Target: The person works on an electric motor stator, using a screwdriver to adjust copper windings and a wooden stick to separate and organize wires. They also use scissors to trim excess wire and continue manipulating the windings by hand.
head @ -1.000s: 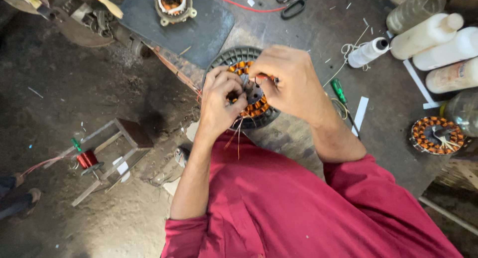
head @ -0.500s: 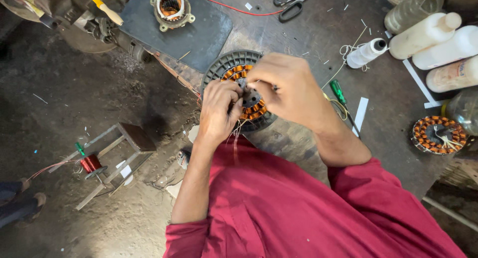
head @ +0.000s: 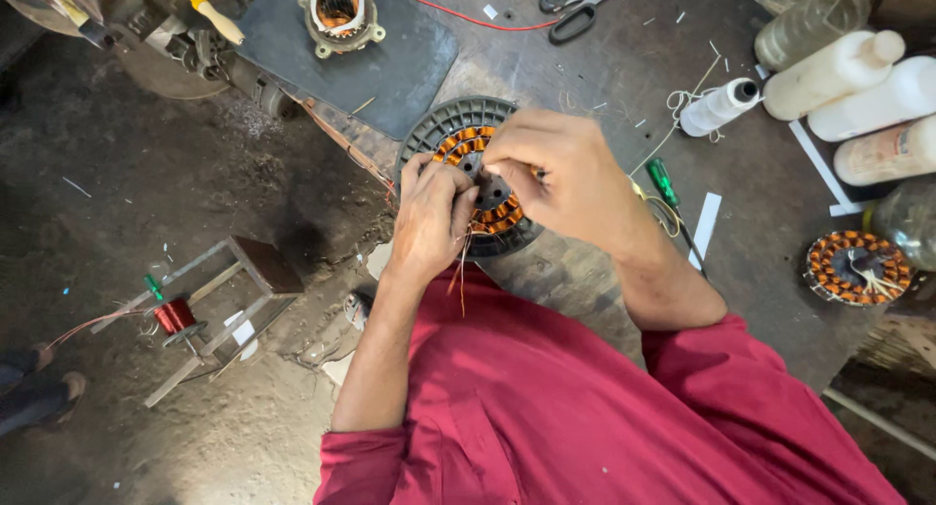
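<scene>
Stator (head: 478,178) with copper coils — both hands' grip pinching its wire ends (head: 460,261).

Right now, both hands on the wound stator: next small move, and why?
Probably draw the loose wire ends taut with the left hand before working further. They hang slack below that hand over the table edge, while the right hand pinches at the copper coils of the stator. Slack leads look likely to snag or loosen. What the fingertips grip is hidden.

Left hand (head: 432,215) and right hand (head: 561,167) meet, fingers pinched together.
</scene>
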